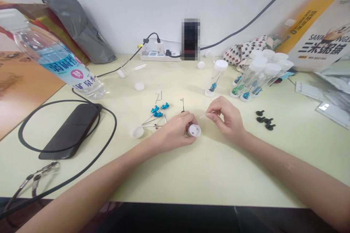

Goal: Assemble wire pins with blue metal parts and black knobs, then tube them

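My left hand (pixel 177 127) is closed around a small round white cap (pixel 194 130), its open side toward me and tiny dark bits inside. Just beyond its fingers rises a thin bent metal rod (pixel 183 102) with a dark base; I cannot tell whether the hand touches it. My right hand (pixel 226 118) pinches a short, thin, whitish piece (pixel 202 116) between thumb and forefinger, apart from the cap. Several blue metal parts (pixel 155 109) lie left of my left hand, among thin rods (pixel 149 119) and another white cap (pixel 137 132).
Capped clear tubes (pixel 257 76) holding coloured parts stand at back right, one tube (pixel 217 78) apart. Black knobs (pixel 265 120) lie right. A water bottle (pixel 62 58), black power bank (pixel 71 131) and looping cable (pixel 116 123) occupy the left. A power strip (pixel 158 56) sits along the wall.
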